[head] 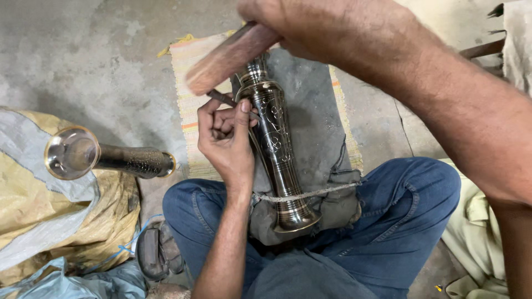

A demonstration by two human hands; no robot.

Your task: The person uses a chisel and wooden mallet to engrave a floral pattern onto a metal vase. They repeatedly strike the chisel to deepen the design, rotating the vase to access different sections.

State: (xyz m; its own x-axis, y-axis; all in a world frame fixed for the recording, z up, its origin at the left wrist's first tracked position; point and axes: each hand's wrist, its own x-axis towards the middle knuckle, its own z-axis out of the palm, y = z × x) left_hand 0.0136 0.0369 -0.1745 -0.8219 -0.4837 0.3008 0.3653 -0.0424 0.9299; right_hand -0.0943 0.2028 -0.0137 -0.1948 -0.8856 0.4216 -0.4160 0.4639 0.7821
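My left hand [224, 135] pins a thin chisel [221, 98] on the engraved brass vase [274, 144] at centre frame, my right hand [310, 27] grips the wooden mallet [227, 58]; strikes should stay light.

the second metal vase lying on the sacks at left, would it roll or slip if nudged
Probably yes: the second vase lies on its side, round-bodied, so it may roll in an arc toward its narrower end. Its polished surface looks slippery. The crumpled sack beneath might slow it.
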